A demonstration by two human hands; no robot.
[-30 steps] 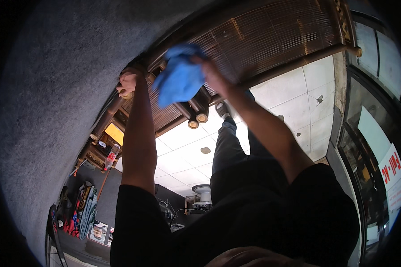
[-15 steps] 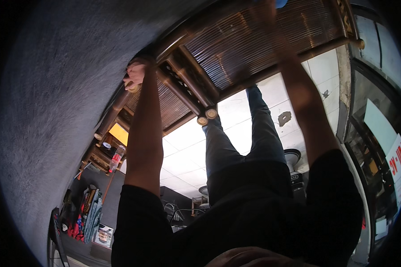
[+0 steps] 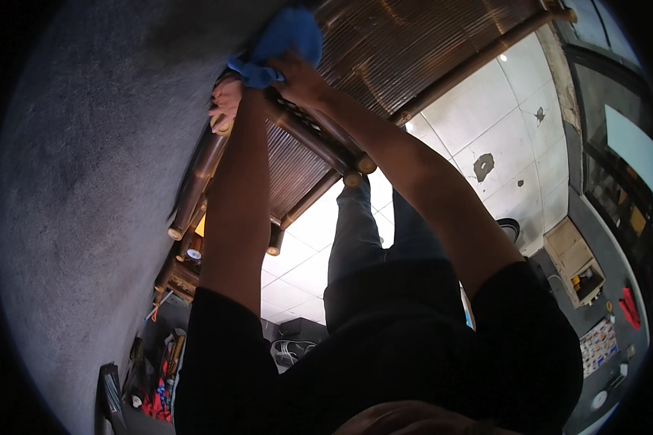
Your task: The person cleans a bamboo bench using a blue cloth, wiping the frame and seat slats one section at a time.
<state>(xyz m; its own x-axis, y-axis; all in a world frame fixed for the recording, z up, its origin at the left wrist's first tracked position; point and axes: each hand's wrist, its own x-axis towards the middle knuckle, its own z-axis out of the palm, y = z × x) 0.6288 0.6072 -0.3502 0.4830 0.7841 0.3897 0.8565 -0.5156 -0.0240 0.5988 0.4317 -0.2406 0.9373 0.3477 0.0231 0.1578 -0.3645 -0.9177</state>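
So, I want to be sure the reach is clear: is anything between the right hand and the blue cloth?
Nothing visible: the right hand grips the blue cloth directly. The left hand is close by, just below the cloth's left end in the picture, not between them.

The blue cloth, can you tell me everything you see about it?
The blue cloth looks like plain, soft fabric, bunched and folded, with a broader part on top and a smaller crumpled bit poking out to the left. The person's right hand grips its lower part. It is near the top of the picture, where the grey wall meets the dark bamboo furniture. The crumpled bit is right by the left hand; I can't tell if they touch.
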